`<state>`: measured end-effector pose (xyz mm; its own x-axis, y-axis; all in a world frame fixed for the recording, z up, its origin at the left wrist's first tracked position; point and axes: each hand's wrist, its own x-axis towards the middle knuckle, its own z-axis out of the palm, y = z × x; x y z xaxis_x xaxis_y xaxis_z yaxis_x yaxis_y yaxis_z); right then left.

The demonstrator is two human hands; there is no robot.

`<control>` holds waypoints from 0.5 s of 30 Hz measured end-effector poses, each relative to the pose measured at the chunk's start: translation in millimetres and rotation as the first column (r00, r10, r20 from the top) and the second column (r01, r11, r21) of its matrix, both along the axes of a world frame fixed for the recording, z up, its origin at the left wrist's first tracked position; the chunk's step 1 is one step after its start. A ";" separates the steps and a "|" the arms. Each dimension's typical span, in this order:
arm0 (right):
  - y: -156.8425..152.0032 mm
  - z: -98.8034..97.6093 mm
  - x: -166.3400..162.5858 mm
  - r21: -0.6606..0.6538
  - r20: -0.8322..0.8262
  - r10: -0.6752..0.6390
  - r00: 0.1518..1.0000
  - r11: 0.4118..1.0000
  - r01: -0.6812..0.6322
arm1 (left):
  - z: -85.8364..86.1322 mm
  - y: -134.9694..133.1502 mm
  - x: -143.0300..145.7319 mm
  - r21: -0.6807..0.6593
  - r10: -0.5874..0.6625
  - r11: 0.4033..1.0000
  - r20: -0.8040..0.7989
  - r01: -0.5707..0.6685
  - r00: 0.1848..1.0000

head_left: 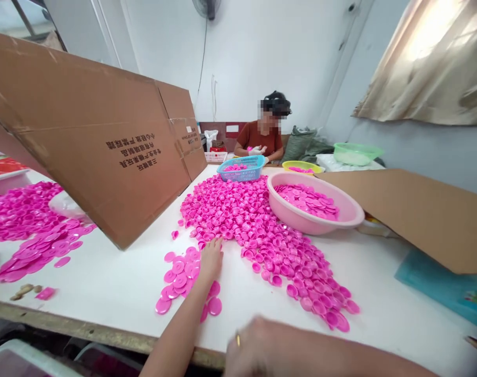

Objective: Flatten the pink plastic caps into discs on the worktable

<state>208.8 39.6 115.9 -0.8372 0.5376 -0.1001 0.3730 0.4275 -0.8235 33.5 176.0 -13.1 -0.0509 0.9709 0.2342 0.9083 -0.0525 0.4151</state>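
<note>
My left hand (212,257) reaches forward over the white table, its fingers stretched out to the near edge of a large heap of small pink plastic cups (230,204). Under and beside that wrist lie loose flat pink discs (179,280). Low in the view, by the table's front edge, my right hand (248,343) is smeared by motion. A ring shows on one of its fingers, but its fingertips and anything in them are hidden. The heap's right arm of pink cups (312,277) stretches toward the front of the table.
A pink basin (320,225) of discs stands right of the heap, a blue basket (244,173) behind it. Cardboard panels stand at left (104,141) and right (419,209). More pink pieces (26,209) lie far left. A co-worker (259,139) sits across the table.
</note>
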 end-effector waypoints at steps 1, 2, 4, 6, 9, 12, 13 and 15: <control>18.7 -3.6 -1.6 0.009 0.000 -0.037 0.999 0.999 0.037 | -5.1 1.6 -1.8 0.002 -0.001 1.000 0.015 0.001 1.000; 36.8 -9.5 -2.5 0.016 0.001 -0.089 0.996 0.996 0.089 | -8.8 2.0 -4.5 0.015 -0.005 1.000 0.044 0.004 0.999; 67.5 -28.5 -4.0 0.068 -0.039 -0.408 0.912 0.910 0.410 | -10.7 0.5 -11.9 0.069 0.004 0.998 0.151 -0.014 0.989; 86.2 -54.3 -10.2 0.075 -0.035 -0.518 0.854 0.851 0.520 | -5.4 -3.1 -19.3 0.135 0.041 0.987 0.307 -0.087 0.951; 91.1 -91.2 -32.6 0.168 -0.054 -0.461 0.886 0.870 0.463 | 8.8 -10.4 -26.1 0.207 0.067 0.960 0.482 -0.188 0.874; 83.7 -112.4 -56.0 0.315 -0.025 -0.349 0.937 0.887 0.339 | 17.6 -17.9 -26.7 0.267 0.023 0.947 0.503 -0.180 0.864; 81.9 -116.1 -60.4 0.346 -0.002 -0.331 0.944 0.885 0.311 | 18.2 -20.3 -26.0 0.275 0.010 0.946 0.504 -0.171 0.863; 80.6 -120.8 -63.4 0.385 0.062 -0.320 0.945 0.881 0.273 | 16.6 -24.8 -24.1 0.276 -0.014 0.951 0.496 -0.142 0.868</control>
<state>145.4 120.2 -4.9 -0.6267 0.7767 0.0629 0.6159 0.5432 -0.5706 9.4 151.2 3.5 -0.2933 0.8512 0.4353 0.5985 -0.1916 0.7778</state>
